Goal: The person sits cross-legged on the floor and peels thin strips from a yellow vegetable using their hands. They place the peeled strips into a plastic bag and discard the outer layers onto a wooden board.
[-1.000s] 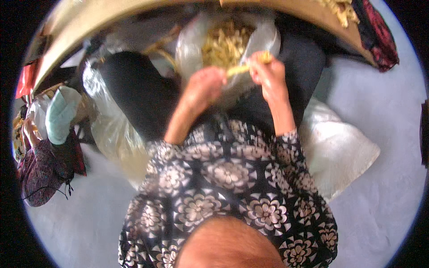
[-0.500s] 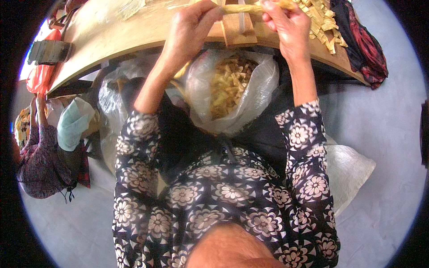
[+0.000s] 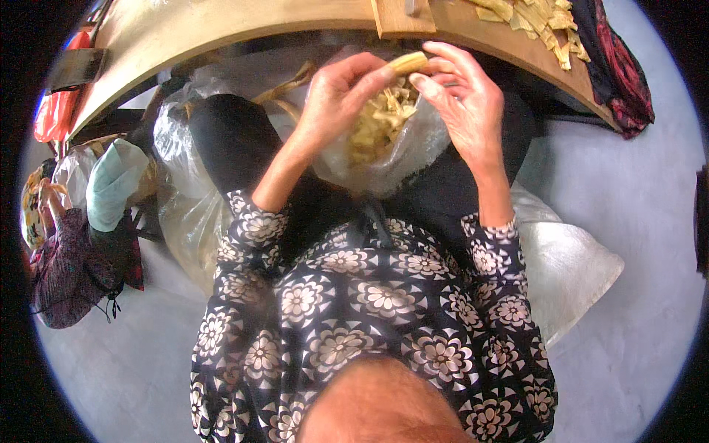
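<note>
A short, folded-looking strip of yellow plant material [image 3: 408, 63] is held above an open plastic bag. My left hand [image 3: 341, 96] pinches its left end between thumb and fingers. At the other end, the curled fingers and thumb of my right hand [image 3: 467, 100] close around the tip. Below both hands, the clear plastic bag [image 3: 413, 162] sits between my legs, with many cut yellow pieces [image 3: 380, 122] inside. My hands hide part of its mouth.
Ahead is a curved wooden table [image 3: 295, 16] with a small wooden block [image 3: 402, 21] carrying a metal piece at its edge. Yellow strips [image 3: 535, 22] lie at its right, beside dark red cloth [image 3: 628, 74]. Bags [image 3: 66, 273] hang at left; plastic sheeting [image 3: 569, 273] lies at right.
Both hands have come back from the wooden block at the table edge to above the bag, bringing the yellow strip. The strip's visible part is shorter and the hands are closer together.
</note>
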A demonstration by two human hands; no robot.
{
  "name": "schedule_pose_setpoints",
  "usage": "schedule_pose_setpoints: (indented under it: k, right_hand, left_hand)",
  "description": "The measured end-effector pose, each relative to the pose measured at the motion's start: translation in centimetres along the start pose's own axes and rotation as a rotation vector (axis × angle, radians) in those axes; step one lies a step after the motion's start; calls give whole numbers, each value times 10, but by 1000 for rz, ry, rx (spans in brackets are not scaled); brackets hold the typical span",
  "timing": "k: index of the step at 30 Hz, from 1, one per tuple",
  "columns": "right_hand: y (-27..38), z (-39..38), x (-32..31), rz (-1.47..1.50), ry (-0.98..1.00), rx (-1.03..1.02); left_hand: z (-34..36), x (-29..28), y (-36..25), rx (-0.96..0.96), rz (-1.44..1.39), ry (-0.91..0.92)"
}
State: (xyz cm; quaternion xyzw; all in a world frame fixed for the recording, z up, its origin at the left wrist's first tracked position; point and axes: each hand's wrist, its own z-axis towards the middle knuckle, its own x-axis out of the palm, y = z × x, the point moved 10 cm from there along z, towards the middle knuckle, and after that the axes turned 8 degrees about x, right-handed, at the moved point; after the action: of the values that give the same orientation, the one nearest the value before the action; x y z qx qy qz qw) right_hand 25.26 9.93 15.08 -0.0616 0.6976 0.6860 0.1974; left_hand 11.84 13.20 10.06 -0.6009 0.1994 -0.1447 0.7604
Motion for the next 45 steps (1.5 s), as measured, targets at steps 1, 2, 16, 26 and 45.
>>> schedule_pose_setpoints:
  k: [1, 2, 16, 26, 45]
  right_hand:
    - [-13, 1, 11, 189, 89, 67]
    - [-11, 2, 16, 232, 158, 6]
    - [-23, 0, -9, 107, 165, 59]
    - [-29, 10, 22, -308, 370, -59]
    - [-39, -64, 77, 795, 885, 493]
  left_hand:
    - [-3, 8, 2, -12, -5, 48]
    - [-7, 11, 6, -51, -74, 62]
    - [-32, 15, 14, 74, 234, 1]
    - [-37, 33, -27, 496, 593, -45]
    - [-42, 39, 59, -238, -484, 30]
